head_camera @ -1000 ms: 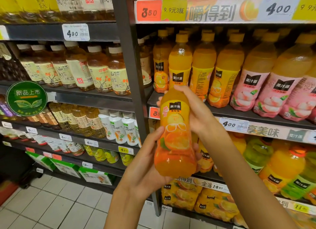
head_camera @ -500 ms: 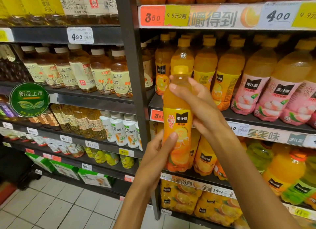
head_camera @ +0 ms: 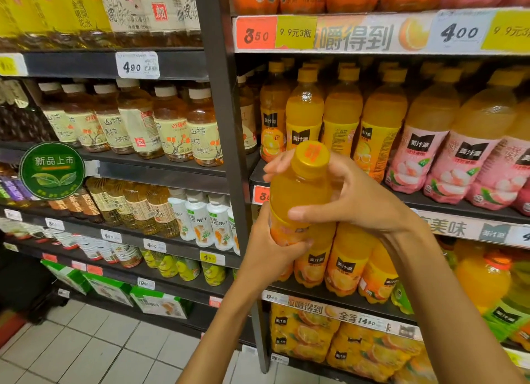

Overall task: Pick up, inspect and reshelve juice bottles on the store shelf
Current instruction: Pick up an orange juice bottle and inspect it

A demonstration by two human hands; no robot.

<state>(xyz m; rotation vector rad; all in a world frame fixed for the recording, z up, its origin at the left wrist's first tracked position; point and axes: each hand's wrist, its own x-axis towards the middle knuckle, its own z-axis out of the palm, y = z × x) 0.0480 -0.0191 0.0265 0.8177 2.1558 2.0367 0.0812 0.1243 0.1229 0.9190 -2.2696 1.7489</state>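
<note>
Two hands hold one orange juice bottle (head_camera: 301,194) in front of the shelf (head_camera: 459,208), cap tilted toward the camera. Left hand (head_camera: 272,254) grips its lower body; right hand (head_camera: 352,200) curls around its upper part, below the cap.

The orange juice bottle (head_camera: 299,195) held between the left hand (head_camera: 271,250) and right hand (head_camera: 354,200) is clear glossy plastic with a smooth, printed cap (head_camera: 312,154) and a shiny film label. Just behind the hands, the shelf upright (head_camera: 222,119) looks like dark matt painted metal, and the price tags (head_camera: 137,65) up to the left look like paper in glossy holders. Below the left forearm the floor tiles (head_camera: 86,349) are pale, smooth and faintly glossy
</note>
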